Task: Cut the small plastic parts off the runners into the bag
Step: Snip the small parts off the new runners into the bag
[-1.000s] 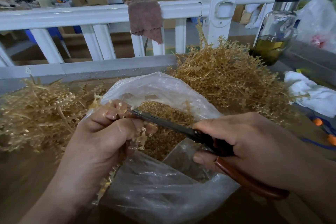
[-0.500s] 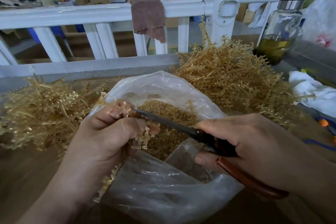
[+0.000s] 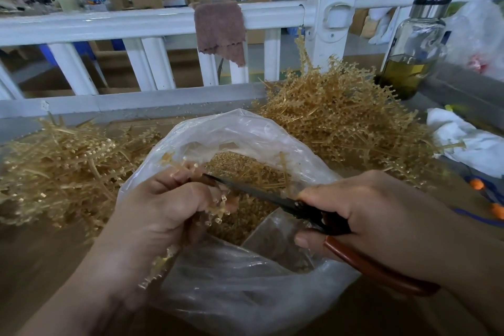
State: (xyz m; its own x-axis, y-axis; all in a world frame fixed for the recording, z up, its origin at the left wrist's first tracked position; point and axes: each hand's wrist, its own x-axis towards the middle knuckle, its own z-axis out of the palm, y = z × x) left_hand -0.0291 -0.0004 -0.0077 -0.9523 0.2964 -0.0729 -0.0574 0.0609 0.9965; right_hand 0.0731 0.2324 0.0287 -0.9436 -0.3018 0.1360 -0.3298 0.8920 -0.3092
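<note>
Over the open bag [image 3: 245, 294], the left hand [image 3: 163, 204] grips a runner [image 3: 218, 210]. The right hand [image 3: 381, 215] grips scissors [image 3: 261, 194], blades pointing left and away at the runner, handles trailing lower right.

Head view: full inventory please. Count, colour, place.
plastic bag: one, clear, centre, open
cut parts: many, golden, inside the bag
left runner pile: one, golden, left of the bag
right runner pile: one, golden, behind-right of the bag
scissors: one, black blades, red-brown handle, over the bag
towel: one, brown, draped on the railing
railing: one, white, behind
glass bottle: one, clear, yellow-green liquid, far right
left hand: grips held runner, golden
right hand: grips the scissors
</note>
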